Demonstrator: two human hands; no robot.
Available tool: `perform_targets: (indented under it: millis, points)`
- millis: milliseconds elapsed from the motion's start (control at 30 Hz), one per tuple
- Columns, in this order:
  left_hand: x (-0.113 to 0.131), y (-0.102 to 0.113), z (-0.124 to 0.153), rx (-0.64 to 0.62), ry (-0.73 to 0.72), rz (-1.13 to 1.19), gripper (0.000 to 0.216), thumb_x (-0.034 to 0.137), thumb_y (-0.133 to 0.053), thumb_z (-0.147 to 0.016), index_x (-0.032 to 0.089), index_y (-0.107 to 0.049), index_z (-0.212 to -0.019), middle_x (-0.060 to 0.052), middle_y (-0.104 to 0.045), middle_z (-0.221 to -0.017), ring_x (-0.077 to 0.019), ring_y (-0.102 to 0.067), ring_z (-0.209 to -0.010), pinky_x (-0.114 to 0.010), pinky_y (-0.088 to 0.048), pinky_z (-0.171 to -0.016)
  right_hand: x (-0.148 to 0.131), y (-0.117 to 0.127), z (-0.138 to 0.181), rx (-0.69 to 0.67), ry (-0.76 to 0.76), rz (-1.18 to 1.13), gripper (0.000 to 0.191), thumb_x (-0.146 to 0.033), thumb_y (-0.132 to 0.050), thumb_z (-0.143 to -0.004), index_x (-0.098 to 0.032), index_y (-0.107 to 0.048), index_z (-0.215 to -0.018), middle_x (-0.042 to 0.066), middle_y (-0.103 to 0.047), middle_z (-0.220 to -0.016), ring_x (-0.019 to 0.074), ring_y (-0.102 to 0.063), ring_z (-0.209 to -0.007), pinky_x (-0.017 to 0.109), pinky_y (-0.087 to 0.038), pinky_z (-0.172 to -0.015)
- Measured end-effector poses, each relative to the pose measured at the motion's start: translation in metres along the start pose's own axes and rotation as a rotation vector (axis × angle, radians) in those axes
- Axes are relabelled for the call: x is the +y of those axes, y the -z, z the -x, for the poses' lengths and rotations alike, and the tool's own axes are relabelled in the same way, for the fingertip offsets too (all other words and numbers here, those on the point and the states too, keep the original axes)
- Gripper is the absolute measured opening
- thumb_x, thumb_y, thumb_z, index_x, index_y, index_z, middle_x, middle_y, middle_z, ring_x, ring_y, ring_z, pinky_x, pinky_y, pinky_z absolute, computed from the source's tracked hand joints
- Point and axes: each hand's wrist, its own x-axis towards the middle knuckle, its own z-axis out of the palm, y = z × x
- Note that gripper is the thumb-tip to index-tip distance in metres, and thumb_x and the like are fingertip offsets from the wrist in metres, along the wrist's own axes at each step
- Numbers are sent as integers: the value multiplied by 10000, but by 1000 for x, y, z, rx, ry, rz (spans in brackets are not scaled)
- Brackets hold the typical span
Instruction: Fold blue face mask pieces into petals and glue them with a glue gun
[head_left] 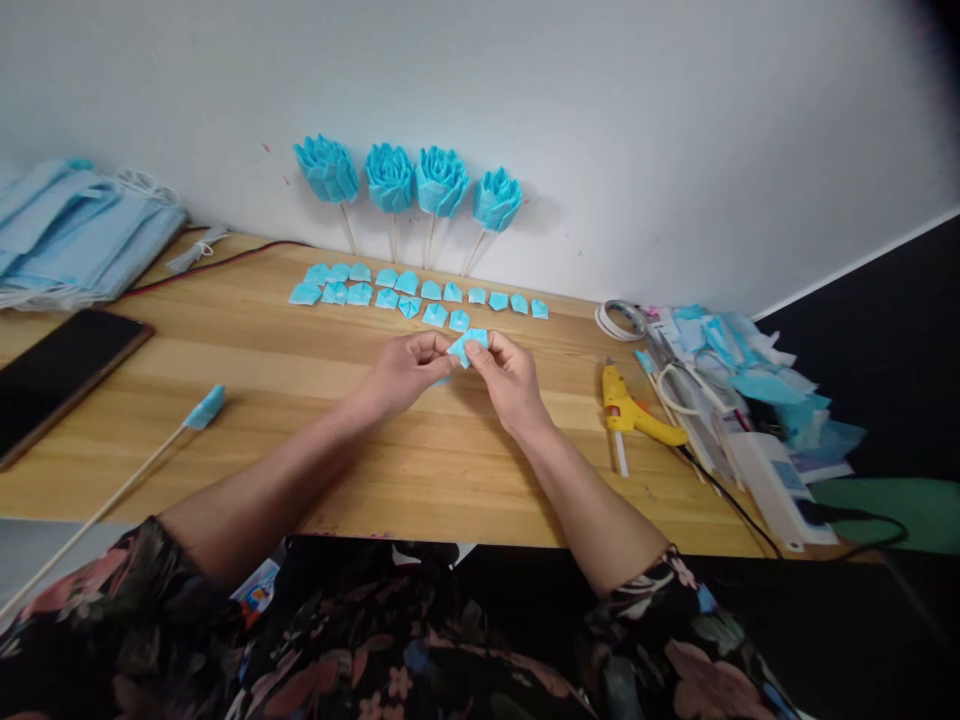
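Note:
My left hand (pixel 405 370) and my right hand (pixel 508 378) meet over the middle of the wooden table (pixel 315 450). Both pinch one small folded blue piece (pixel 466 346) between thumbs and fingertips, holding it just above the tabletop. Just beyond the hands lie two rows of several similar folded blue pieces (pixel 409 291). Behind those, several finished blue flowers on sticks (pixel 390 180) lean against the white wall.
A yellow glue gun (pixel 634 412) lies right of my right hand, with a tape roll (pixel 619 320) and a heap of blue scraps and tools (pixel 742 385) beyond. At left are a stick with a blue tip (pixel 201 410), a dark phone (pixel 56 370) and stacked blue face masks (pixel 71 235).

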Motion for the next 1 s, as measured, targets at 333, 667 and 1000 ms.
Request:
perform_targets:
  millis: [333, 667, 1000]
  points:
    - [-3, 3, -3, 80, 55, 60, 219, 355, -681, -708, 188, -540, -697, 66, -440, -519, -68, -339, -467, -233, -252, -481, 0, 9, -9, 174, -96, -150, 552, -716, -509, -826, -200, -704, -837, 17, -629, -679, 138, -570, -667, 289, -466, -684]
    - [-3, 4, -4, 112, 30, 82, 224, 374, -683, -719, 182, -570, -707, 61, -435, -515, -67, -333, -470, -232, -255, -483, -6, 1, -2, -99, -95, -67, 345, -528, -710, -756, -209, -614, -671, -26, -598, -664, 117, -502, -634, 258, -414, -644]
    - [0, 5, -3, 120, 27, 76, 234, 354, -680, -713, 180, -530, -673, 61, -433, -512, -66, -338, -474, -227, -261, -481, -4, 3, -2, -77, -23, -62, 366, -534, -573, -881, -202, -669, -761, 13, -664, -737, 141, -567, -704, 284, -450, -705]
